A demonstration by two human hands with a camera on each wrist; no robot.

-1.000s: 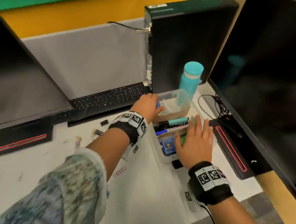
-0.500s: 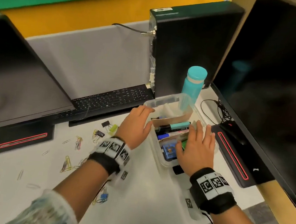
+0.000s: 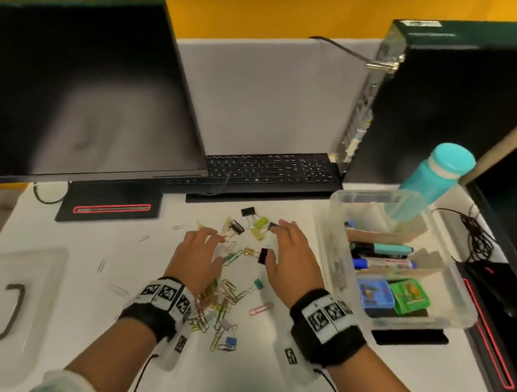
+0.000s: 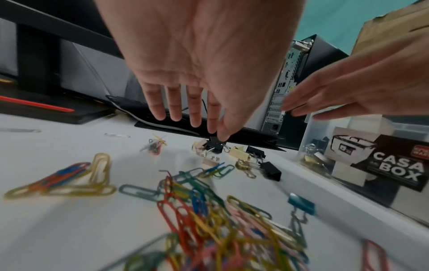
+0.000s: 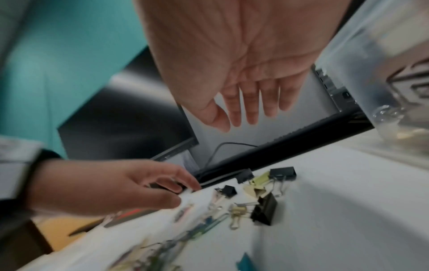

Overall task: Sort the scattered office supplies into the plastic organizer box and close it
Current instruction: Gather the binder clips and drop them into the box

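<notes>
The clear plastic organizer box (image 3: 457, 310) stands open at the right, with markers (image 3: 381, 248) and blue and green small boxes (image 3: 393, 295) inside. Coloured paper clips (image 3: 218, 305) (image 4: 209, 216) and binder clips (image 3: 257, 224) (image 5: 264, 207) lie scattered on the white table between my hands. My left hand (image 3: 201, 253) (image 4: 190, 117) hovers open over the clips, fingers spread, holding nothing. My right hand (image 3: 289, 252) (image 5: 246, 113) hovers open just right of it, above a black binder clip (image 3: 263, 255). The box's clear lid (image 3: 11, 295) lies at the far left.
A monitor (image 3: 81, 90) stands at the back left, a black keyboard (image 3: 269, 168) behind the clips, a computer tower (image 3: 443, 96) at the back right. A teal bottle (image 3: 432, 178) stands behind the box. Cables (image 3: 474, 235) and a second monitor's base (image 3: 497, 329) lie at the right.
Both hands have left the organizer box and moved left over the scattered clips. The head view has swung left, so the lid and left monitor show fully.
</notes>
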